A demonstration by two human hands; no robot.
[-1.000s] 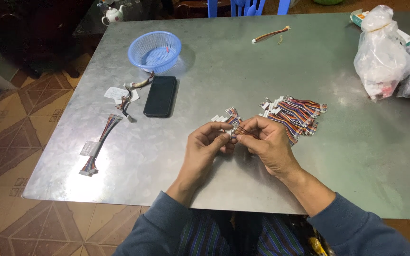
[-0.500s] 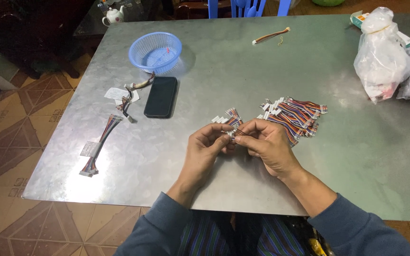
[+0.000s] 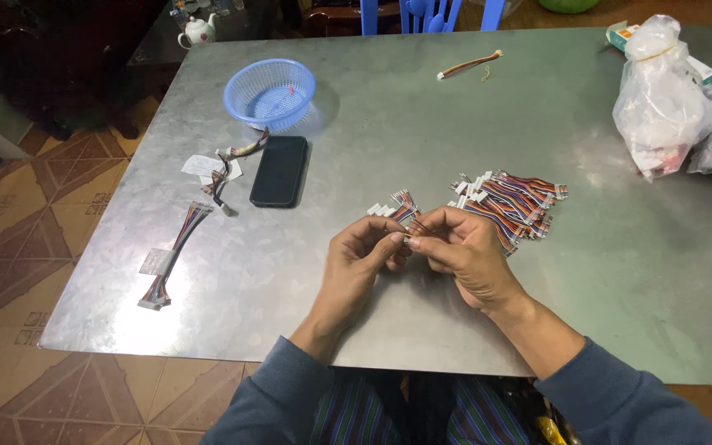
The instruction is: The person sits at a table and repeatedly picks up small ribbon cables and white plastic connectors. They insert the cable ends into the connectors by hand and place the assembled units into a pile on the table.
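Left hand [image 3: 362, 257] and right hand [image 3: 461, 250] together, pinching small wire harness [image 3: 406, 216] (lifted clear of table [image 3: 422, 124] for fingertip work); harness pile [image 3: 511, 200] just right.

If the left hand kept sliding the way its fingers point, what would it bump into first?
Almost at once the right hand, because the left hand points right and a little away, with fingertips already meeting it around a small wire harness. Beyond lies the pile of coloured wire harnesses, though depth is hard to judge.
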